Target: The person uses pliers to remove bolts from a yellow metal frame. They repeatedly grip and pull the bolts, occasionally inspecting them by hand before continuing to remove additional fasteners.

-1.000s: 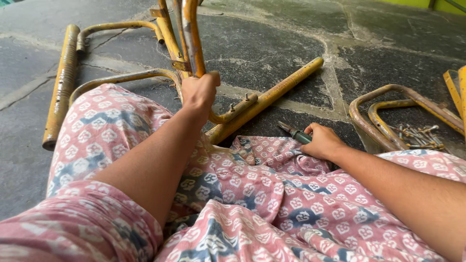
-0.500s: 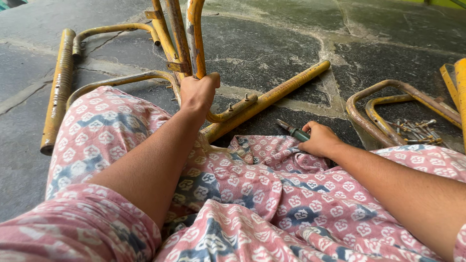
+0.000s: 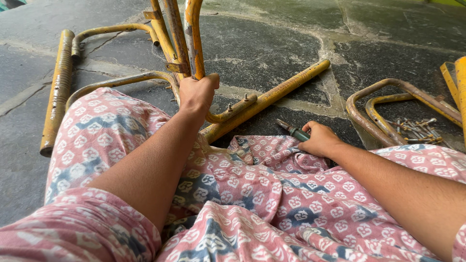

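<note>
I sit on a dark stone floor in pink patterned clothing. My left hand (image 3: 196, 92) is closed around an upright, rusty yellow metal tube (image 3: 192, 39) of a bent tubular frame. Other tubes of that frame (image 3: 264, 100) lie on the floor in front of my knees. My right hand (image 3: 320, 139) rests low on the floor by my lap, its fingers wrapped on the green handle of a screwdriver (image 3: 292, 130), whose dark shaft points up and left along the floor.
A second curved rusty yellow frame piece (image 3: 383, 104) lies at the right, with a small pile of several bolts and screws (image 3: 416, 130) inside its bend. A long yellow tube (image 3: 59, 90) lies at the left. More yellow bars (image 3: 456, 82) reach in at the right edge.
The view has shifted slightly; the upright tube in my left hand has tilted a little. My right hand stays on the screwdriver at the same spot.
</note>
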